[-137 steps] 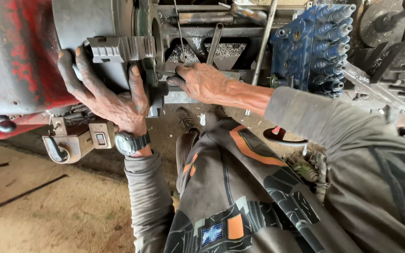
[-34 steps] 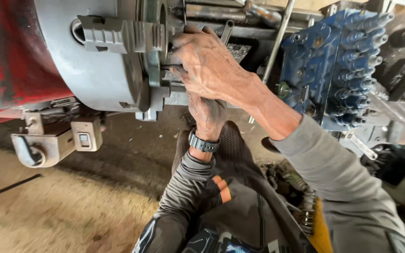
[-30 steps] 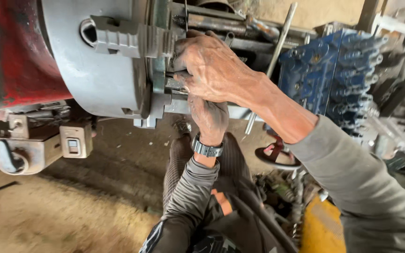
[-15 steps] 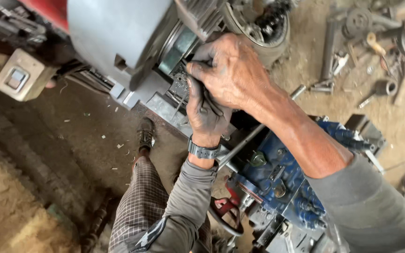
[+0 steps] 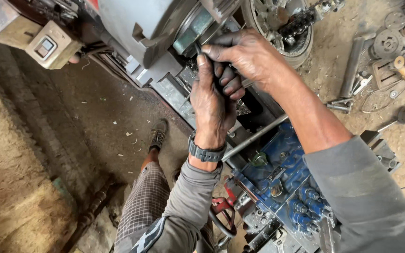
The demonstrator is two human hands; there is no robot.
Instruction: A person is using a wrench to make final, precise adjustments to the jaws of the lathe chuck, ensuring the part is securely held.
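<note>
We see our 2 hands meeting at the grey lathe chuck [image 5: 151,23]: the left hand [image 5: 212,100], with a dark wristwatch [image 5: 206,153], reaches up against it, and the right hand [image 5: 242,54] closes over the left fingers. A blue valve block [image 5: 289,187] sits below, scrap metal parts [image 5: 385,56] on the dirt.

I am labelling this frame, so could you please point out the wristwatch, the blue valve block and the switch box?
wristwatch [image 5: 206,153], head view, on the dark strap around the wrist
blue valve block [image 5: 290,187], head view, on its blue top face
switch box [image 5: 48,46], head view, on its button face
</note>
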